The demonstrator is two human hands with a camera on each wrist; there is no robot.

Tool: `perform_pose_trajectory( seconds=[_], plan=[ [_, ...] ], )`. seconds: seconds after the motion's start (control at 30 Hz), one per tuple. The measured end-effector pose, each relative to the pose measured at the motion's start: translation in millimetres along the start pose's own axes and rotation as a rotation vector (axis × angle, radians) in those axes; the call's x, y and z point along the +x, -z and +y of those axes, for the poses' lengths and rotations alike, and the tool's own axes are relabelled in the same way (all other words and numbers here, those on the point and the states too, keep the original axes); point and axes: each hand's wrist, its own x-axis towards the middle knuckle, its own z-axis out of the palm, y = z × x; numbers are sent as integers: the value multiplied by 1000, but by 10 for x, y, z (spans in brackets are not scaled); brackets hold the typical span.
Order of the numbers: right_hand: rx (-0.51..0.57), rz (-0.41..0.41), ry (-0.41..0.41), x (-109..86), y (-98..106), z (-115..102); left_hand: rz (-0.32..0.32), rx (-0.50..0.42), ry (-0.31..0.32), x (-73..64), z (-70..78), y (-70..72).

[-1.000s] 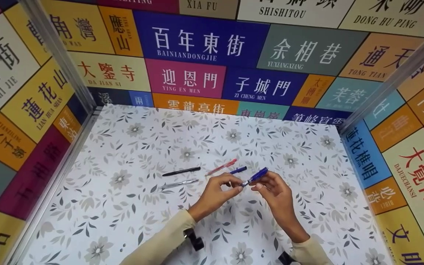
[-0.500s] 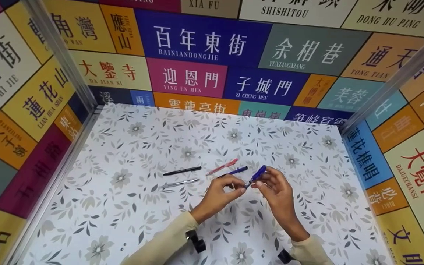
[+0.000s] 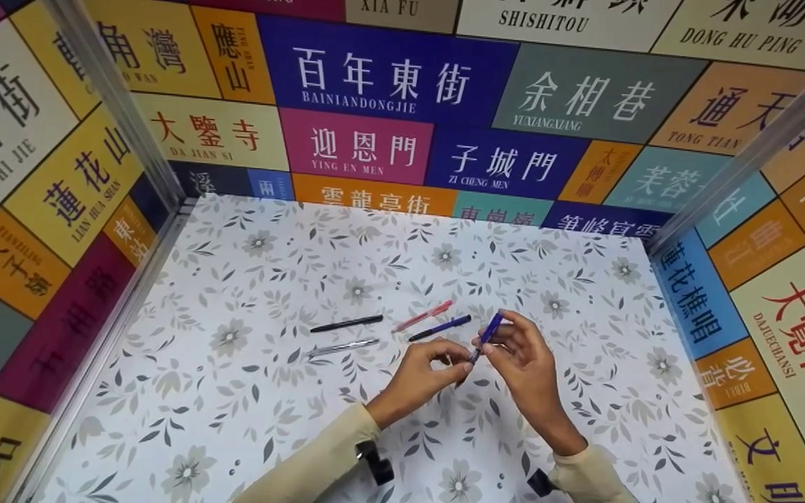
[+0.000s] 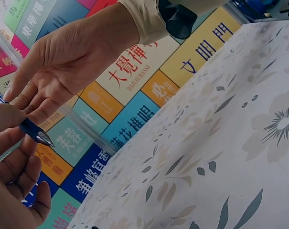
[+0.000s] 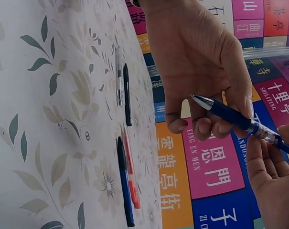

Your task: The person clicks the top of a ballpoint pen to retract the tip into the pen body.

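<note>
The left hand (image 3: 420,374) pinches the blue pen (image 3: 492,327) just behind its silver tip (image 5: 201,101), while the right hand (image 3: 530,363) grasps its upper end; both hands are thus on the one pen, which is held clear of the desk (image 3: 291,433), right of its middle and well apart from its far edge. Over the last second the pen has swung steeper, its tip end now down by the left hand and its blue end up by the right; the left hand has shifted slightly toward the desk's right edge, so that the blue-black pen (image 3: 441,328), partly covered earlier, now shows whole; I judge that the handling of the blue pen is under way between two firm grips, with nothing yet set down. Beyond the left hand lies that blue-black pen, with the red pen (image 3: 422,316) just beside it; nearer the desk's left edge are the black pen (image 3: 346,324) and the clear pen (image 3: 343,347), lying apart from each other; none of these four is touched.
</note>
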Motion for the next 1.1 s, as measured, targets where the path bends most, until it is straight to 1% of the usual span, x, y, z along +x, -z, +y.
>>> perform_pose_trajectory(
  seconds=[0.17, 0.37, 0.57, 0.67, 0.83, 1.03, 1.1],
  plan=[
    [-25, -26, 5, 18, 33, -14, -18, -4, 18, 5, 32, -8],
    [-88, -65, 15, 30, 71, -48, -66, -44, 8, 5, 50, -8],
    [-152, -95, 24, 35, 98, -74, -93, -45, 4, -23, 73, -16],
    [-151, -118, 28, 37, 112, -87, -103, -48, 8, -41, 82, -18],
    [-112, -156, 37, 58, 123, -115, -107, -69, 22, -61, 103, -16],
    [-82, -196, 47, 80, 148, -135, -119, -95, 19, -78, 137, -9],
    [-82, -200, 39, 84, 160, -139, -124, -101, 21, -79, 147, -8]
  ],
)
